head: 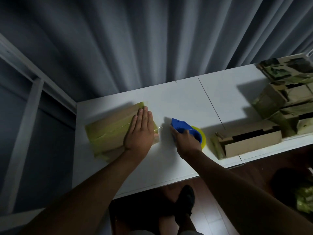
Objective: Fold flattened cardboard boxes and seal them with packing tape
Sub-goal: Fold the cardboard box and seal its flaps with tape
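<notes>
A folded cardboard box [108, 131], its top crossed by yellowish tape, lies on the left part of the white table [177, 102]. My left hand [139, 131] presses flat on the box's right end with straight fingers. A thin strand of tape [159, 128] sticks out from the box's right edge. Just right of the box, my right hand [184, 139] grips the handle of a blue tape dispenser [183, 127] loaded with a yellow tape roll [202, 135], held just above the table.
Several cardboard boxes [250, 141], some open and some taped, are piled along the table's right side up to the far corner [288, 99]. Grey curtains hang behind the table. A white frame [33, 102] stands at the left. Feet and dark flooring show below the table's front edge.
</notes>
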